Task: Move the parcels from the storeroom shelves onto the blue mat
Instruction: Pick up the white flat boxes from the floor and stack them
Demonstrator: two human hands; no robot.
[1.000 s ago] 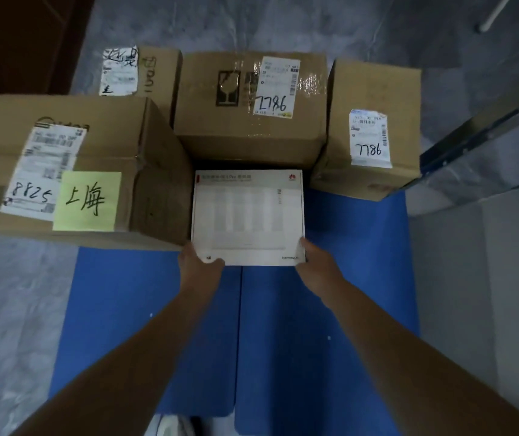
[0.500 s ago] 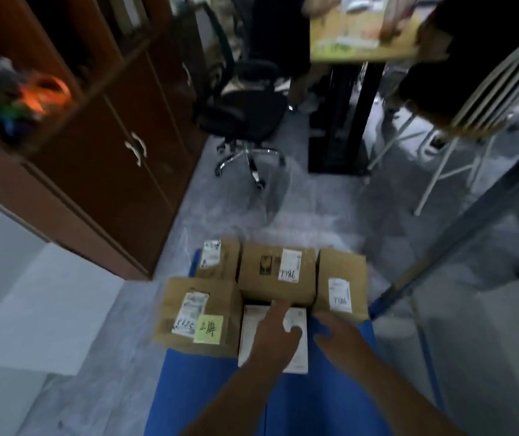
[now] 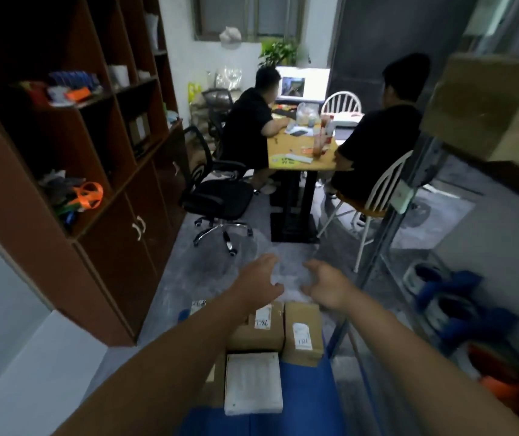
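Both empty, fingers loosely spread: left hand and right hand hover over the blue mat. On it: white flat box, cardboard parcels. Likely next: cardboard box on rack shelf, up-right; right hand nearer.

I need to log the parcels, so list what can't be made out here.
All in the head view.
Front-left parcel: mostly hidden by the left forearm.
Labels on the middle parcel and right parcel: too small and blurred to read.
Blue mat: cut off by the bottom edge.
Cardboard box on the right shelf: blurred, cut off by the right edge.
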